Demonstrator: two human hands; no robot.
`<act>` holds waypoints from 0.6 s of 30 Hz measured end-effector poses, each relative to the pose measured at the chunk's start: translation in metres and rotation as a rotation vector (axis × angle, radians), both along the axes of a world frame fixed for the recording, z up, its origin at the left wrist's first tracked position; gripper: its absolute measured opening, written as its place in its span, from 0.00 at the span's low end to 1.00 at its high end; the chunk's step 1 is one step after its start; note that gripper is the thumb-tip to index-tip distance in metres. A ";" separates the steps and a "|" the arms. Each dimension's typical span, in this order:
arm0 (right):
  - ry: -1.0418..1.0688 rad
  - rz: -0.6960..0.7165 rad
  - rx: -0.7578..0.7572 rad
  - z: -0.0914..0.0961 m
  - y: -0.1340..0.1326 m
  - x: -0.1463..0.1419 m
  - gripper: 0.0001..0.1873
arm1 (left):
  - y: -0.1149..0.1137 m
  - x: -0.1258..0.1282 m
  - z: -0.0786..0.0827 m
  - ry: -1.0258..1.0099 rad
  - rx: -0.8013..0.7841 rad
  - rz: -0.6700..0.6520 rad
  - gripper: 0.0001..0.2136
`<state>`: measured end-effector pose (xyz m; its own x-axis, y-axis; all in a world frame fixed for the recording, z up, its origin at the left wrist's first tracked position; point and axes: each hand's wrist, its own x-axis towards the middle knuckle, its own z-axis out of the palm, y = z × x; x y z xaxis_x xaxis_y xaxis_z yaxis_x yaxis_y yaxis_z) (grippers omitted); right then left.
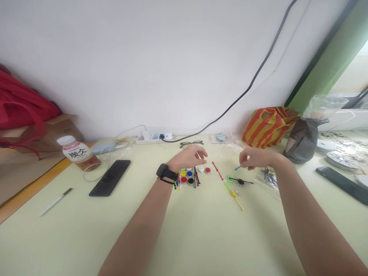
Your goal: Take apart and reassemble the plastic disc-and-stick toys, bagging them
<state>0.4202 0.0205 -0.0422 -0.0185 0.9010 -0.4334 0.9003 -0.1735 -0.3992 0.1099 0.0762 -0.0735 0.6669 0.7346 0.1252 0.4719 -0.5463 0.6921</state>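
My right hand (254,158) pinches a small blue plastic arrow (237,168) between thumb and fingers, above the table. My left hand (191,156), wearing a black watch (166,173), hovers with fingers apart and holds nothing. Below it lie several round coloured pieces, among them a yellow disc (183,173), with bundles of coloured arrows (196,177) beside them. A white disc (201,170) and a red disc (207,170) sit between the hands. Nearby lie a red arrow (217,171), a black arrow on a round base (240,182), a yellow arrow (234,195) and a green piece (229,179).
Glasses (191,143) and a power strip (153,137) lie along the wall. To the left are a phone (110,178), a drink bottle (79,154) and a craft knife or pen (56,202). A striped bag (267,128) and another phone (343,184) are to the right.
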 end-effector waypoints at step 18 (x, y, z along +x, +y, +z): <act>1.071 -0.092 0.343 0.008 -0.008 -0.099 0.12 | -0.021 0.019 0.030 -0.458 0.177 0.008 0.05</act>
<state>0.3211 0.0128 -0.0342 -0.1593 0.9865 0.0369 0.0552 0.0462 -0.9974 0.1290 0.0557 -0.0435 0.5082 0.6805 0.5278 0.1450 -0.6717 0.7265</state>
